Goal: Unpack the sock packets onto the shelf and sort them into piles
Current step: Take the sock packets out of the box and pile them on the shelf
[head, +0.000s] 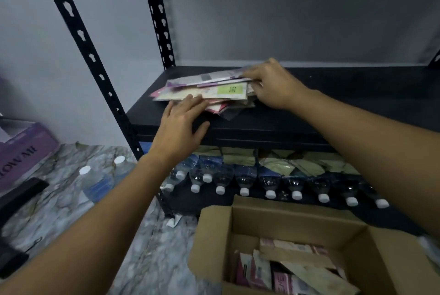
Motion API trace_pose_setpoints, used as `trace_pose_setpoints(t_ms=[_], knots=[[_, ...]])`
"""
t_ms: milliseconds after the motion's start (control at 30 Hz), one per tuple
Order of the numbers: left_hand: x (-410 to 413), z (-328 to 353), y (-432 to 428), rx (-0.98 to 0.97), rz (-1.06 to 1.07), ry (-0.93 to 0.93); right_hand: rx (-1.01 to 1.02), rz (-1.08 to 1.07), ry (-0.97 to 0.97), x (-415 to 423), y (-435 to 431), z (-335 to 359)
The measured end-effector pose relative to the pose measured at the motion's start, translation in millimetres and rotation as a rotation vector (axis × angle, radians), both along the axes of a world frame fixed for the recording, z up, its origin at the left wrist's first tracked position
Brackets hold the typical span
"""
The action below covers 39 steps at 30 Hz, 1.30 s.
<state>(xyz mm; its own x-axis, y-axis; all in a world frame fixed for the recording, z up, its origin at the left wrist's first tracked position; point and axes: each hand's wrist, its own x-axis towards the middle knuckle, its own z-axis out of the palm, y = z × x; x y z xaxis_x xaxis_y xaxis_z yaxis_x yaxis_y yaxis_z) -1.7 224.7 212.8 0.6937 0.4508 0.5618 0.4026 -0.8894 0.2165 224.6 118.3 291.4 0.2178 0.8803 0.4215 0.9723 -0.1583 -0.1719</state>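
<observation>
Black metal shelf (pixel 333 94) carries the heap of sock packets (pixel 209 91), and the coming move turns on how that heap lies between the two hands. The left hand (pixel 181 125) sits at the heap's near-left corner. Its fingers are straight and spread flat, their tips rest on the front edge of the lower packets, and its thumb is splayed over the shelf lip. It grips nothing.

From this hand the heap runs away to the right and slightly back. Its long axis follows the shelf's length, so the packets lie broadside to the person, loosely fanned rather than squared.

The right hand (pixel 273 85) is at the other end of that axis, on the heap's right end. Its fingers curl over the short edges of the upper packets and the thumb looks tucked beneath. It appears to pinch the top few, though blur hides how many.

This hand is nearer the top packets. It seems better placed to draw them off rightward onto the bare shelf beyond its knuckles, while the left steadies the rest.

Below the right forearm the cardboard box (pixel 262 218) stands open with more packets inside, so the unpacking looks unfinished.
</observation>
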Motion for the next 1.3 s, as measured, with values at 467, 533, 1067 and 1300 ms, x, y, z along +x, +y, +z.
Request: trace_pose_setpoints(t_ms=[467,533,1067,1300], knots=[[-8.1,-87.9,-128.6,-0.247,-0.314,0.121,-0.061,-0.244,0.277,-1.3,-235.1,-151.3],[-2.8,-114.5,-145.3,-0.364,-0.322,0.259,-0.145,-0.284,0.334,-3.4,-255.7,-173.6],[104.1,-279.5,-203.5,-0.351,-0.475,0.862,-0.289,-0.424,0.503,2.7,-312.7,-283.7],[151.1,-329.3,-214.9,-0.226,-0.616,1.113,-0.228,-0.439,0.556,12.4,-326.3,-299.6]])
